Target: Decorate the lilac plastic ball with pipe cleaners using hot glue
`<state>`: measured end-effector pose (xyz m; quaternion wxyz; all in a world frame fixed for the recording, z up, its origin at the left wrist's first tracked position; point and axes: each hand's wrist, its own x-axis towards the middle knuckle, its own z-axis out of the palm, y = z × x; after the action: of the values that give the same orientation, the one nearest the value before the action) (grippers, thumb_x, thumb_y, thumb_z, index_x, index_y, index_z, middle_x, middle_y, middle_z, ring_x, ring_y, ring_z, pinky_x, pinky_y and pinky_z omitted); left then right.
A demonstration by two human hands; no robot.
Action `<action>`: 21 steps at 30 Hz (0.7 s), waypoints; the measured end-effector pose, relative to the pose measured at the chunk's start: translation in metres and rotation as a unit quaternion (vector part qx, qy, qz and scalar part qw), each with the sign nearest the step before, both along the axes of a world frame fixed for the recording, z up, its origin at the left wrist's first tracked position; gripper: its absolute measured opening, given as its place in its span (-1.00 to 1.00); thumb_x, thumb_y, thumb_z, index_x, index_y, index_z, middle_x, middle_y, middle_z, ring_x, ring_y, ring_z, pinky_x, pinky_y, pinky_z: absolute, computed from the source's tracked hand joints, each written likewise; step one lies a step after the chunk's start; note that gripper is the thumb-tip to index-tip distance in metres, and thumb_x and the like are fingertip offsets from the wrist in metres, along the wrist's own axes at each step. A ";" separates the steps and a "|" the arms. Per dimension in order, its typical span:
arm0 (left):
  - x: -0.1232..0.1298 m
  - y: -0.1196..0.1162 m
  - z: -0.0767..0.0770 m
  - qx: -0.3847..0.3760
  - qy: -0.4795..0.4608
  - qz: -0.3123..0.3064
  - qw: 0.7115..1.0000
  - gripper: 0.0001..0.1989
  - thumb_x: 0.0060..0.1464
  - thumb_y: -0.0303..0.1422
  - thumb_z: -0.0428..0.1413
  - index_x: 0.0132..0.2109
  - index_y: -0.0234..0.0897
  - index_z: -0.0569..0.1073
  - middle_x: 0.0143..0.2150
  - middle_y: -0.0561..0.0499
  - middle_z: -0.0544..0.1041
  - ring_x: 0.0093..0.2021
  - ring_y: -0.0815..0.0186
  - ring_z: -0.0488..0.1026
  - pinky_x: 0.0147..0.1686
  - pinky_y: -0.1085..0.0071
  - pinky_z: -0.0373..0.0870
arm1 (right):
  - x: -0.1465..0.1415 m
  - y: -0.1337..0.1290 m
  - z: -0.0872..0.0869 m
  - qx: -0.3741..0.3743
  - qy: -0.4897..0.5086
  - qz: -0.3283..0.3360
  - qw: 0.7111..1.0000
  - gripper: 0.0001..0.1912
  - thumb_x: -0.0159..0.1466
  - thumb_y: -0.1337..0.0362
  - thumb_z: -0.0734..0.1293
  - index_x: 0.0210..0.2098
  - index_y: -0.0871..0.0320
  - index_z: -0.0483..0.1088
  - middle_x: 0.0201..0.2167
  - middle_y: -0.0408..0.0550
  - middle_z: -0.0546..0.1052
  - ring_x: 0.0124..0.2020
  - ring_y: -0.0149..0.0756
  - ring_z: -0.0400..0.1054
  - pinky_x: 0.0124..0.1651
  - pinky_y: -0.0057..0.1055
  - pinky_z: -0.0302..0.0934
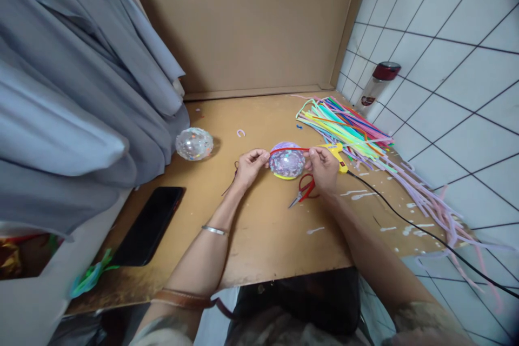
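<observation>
A clear ball with a purple, speckled look [287, 163] sits on the wooden table between my hands, with a yellow strip at its lower edge. Across its upper part runs a thin red strip [288, 149]. My left hand [252, 165] pinches the strip's left end, and my right hand [323, 167] pinches the right end. Red-handled scissors [304, 192] lie beside my right hand. Just behind that hand is a yellow glue gun [336, 155], partly hidden by it.
Colourful pipe cleaners [344, 127] lie at the back right, near a bottle with a dark red lid [375, 86]. A black cable [399, 219] crosses the right side. At left are another clear ball [194, 144], a black phone [149, 226] and a grey curtain [81, 92].
</observation>
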<state>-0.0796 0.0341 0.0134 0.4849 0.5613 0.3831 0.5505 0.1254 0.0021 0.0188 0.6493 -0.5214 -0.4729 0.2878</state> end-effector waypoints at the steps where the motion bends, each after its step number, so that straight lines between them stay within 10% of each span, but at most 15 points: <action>1: 0.000 0.000 0.000 -0.003 0.000 -0.001 1.000 -0.45 -0.17 0.14 0.34 -0.47 -0.31 0.50 -0.57 0.07 0.45 -0.51 0.42 0.33 -0.37 0.44 0.32 | 0.000 0.000 0.000 -0.001 -0.001 -0.003 1.000 -0.66 0.23 -0.06 0.32 -0.32 0.10 0.45 -0.39 -0.08 0.63 -0.57 -0.36 0.35 -0.48 -0.37 0.28; 21: -0.016 0.012 -0.009 -0.019 0.024 -0.019 0.999 -0.62 -0.28 -0.08 0.43 -0.49 -0.29 0.55 -0.43 0.00 0.56 -0.40 0.37 0.43 -0.30 0.41 0.38 | -0.002 0.003 -0.014 -0.012 -0.015 0.029 0.999 -0.71 0.17 0.02 0.36 -0.32 0.12 0.50 -0.48 -0.13 0.52 -0.57 -0.33 0.37 -0.41 -0.31 0.34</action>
<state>-0.0960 0.0461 0.0041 0.4963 0.5719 0.3942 0.5208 0.1235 0.0049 0.0048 0.6274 -0.5193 -0.4941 0.3043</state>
